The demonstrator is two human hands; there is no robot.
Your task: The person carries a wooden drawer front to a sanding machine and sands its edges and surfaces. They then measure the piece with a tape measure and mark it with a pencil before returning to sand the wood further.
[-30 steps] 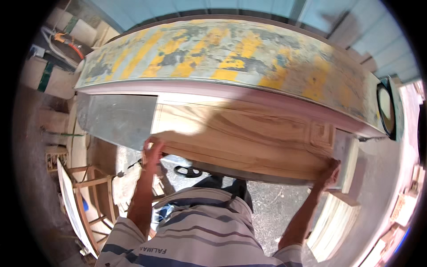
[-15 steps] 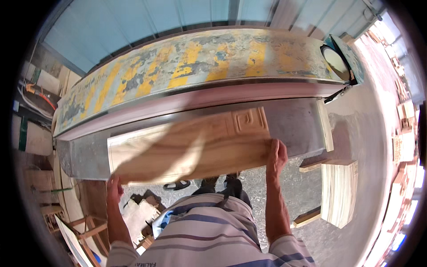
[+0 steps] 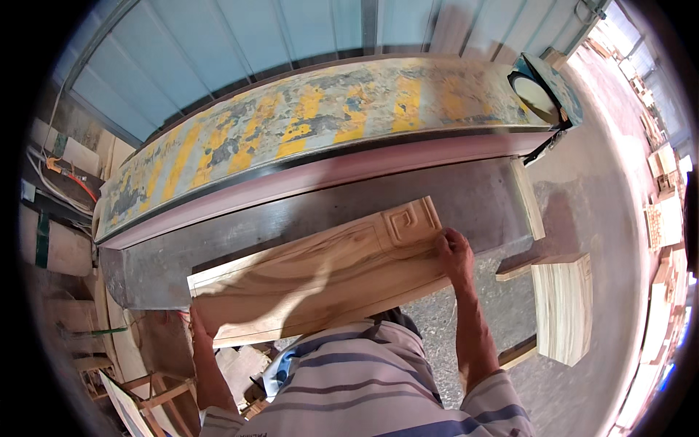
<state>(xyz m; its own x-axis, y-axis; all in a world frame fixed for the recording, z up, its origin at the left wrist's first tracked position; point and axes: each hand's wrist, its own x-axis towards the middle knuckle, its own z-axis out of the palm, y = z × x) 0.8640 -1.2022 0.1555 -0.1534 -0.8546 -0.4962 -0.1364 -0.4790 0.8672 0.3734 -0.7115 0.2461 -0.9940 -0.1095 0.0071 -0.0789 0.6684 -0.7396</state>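
Observation:
A long wooden board point(image 3: 313, 273) lies tilted across the front of my body, its right end higher in view than its left. A square spiral is carved at its right end, and pencil-like lines run along its face. My left hand point(image 3: 200, 324) grips the lower left end, its thumb side showing. At the right end my right hand point(image 3: 456, 253) is closed on the edge. The board's far edge overlaps the grey metal table point(image 3: 306, 211) of a belt sander point(image 3: 284, 116), whose cover has worn yellow stripes.
Right of the table, a stack of boards point(image 3: 561, 309) rests on wooden bearers point(image 3: 518, 353). A wood strip point(image 3: 528, 198) edges the table's right end. Hoses and an orange cable point(image 3: 73, 175) hang at left, above a wooden frame point(image 3: 156, 400). A blue wall point(image 3: 306, 29) stands behind the sander.
Both hands have drawn the board nearer my body, away from the sander. Its left end has come down further than its right, so it slants more, and the carved spiral is sharper now.

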